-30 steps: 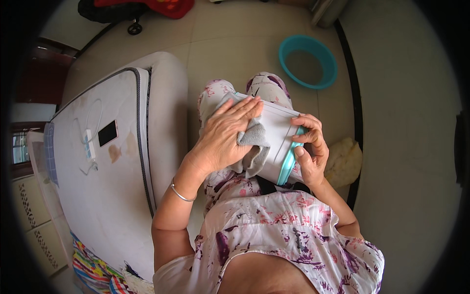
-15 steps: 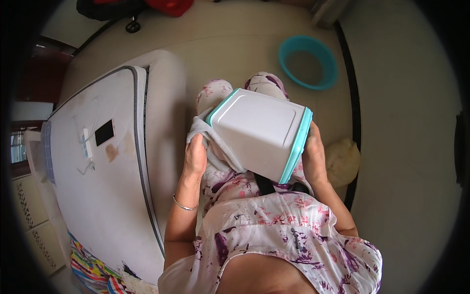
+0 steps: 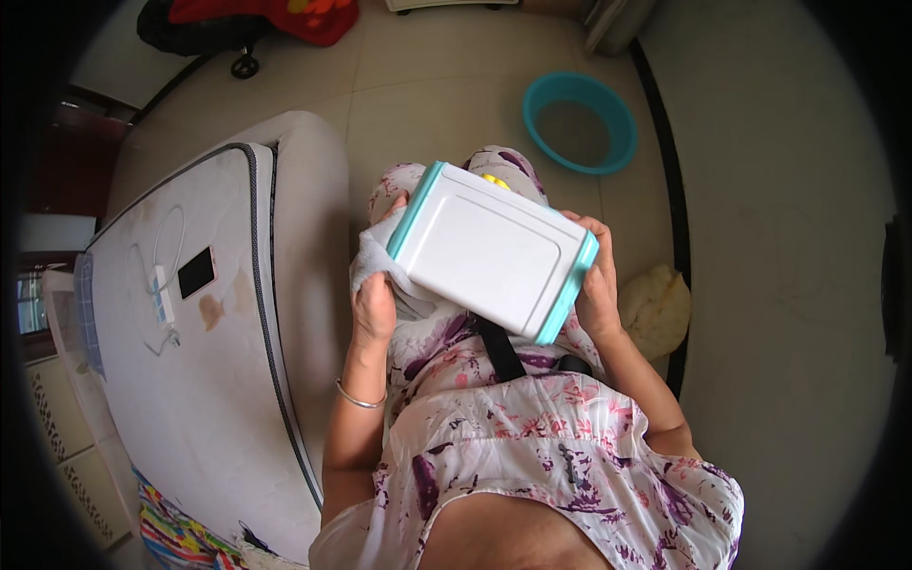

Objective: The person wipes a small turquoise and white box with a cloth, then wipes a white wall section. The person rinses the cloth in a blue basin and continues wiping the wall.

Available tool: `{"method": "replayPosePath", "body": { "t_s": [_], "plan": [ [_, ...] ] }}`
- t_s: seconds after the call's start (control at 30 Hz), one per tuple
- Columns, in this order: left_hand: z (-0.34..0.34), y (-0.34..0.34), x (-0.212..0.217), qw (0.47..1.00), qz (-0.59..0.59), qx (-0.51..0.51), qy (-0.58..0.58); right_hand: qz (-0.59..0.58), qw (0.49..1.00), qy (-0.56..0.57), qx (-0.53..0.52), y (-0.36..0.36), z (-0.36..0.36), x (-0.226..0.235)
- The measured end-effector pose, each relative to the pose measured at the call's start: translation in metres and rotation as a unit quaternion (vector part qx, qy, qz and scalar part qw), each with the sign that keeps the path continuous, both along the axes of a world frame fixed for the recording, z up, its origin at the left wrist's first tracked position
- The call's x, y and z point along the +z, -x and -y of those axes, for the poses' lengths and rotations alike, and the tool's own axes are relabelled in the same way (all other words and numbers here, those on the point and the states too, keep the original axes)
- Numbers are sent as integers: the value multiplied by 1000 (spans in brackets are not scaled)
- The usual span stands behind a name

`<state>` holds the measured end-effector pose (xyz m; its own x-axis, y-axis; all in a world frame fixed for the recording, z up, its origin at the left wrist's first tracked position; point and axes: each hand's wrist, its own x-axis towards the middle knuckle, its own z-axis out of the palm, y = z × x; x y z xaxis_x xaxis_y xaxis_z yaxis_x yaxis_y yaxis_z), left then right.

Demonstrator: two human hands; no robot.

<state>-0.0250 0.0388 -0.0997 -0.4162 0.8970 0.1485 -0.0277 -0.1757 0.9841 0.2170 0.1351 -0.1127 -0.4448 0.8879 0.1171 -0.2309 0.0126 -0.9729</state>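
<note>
A white plastic box with turquoise ends [image 3: 480, 249] is held tilted above my lap, one broad panel facing up. At its left end my left hand [image 3: 374, 306] is closed round a pale grey cloth [image 3: 376, 249], which is pressed against the turquoise rim. My right hand [image 3: 598, 293] grips the turquoise right end, fingers over its far corner and thumb nearer to me. A small yellow part [image 3: 494, 180] shows at the box's far edge. The underside of the box is hidden.
To my left is a mattress [image 3: 228, 380] bearing a phone [image 3: 198, 273] and a white power strip with a cable [image 3: 163, 294]. A turquoise basin [image 3: 627, 142] stands on the floor ahead right. Close to the right wall lies a cream-coloured bundle [image 3: 655, 313].
The box has turned in my hands, so its upper panel faces me more squarely and a yellow part shows. My right fingers have come over the far corner of its right end.
</note>
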Motion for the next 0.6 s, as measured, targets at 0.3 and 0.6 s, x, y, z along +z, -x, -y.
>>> {"method": "replayPosePath", "body": {
  "t_s": [0.3,0.6],
  "plan": [
    [5,5,64,993,-16,109,-36,14,1000,3,-13,0,6,2],
    [11,10,80,992,-119,25,-31,22,1000,3,-20,0,5,3]
  ]
}}
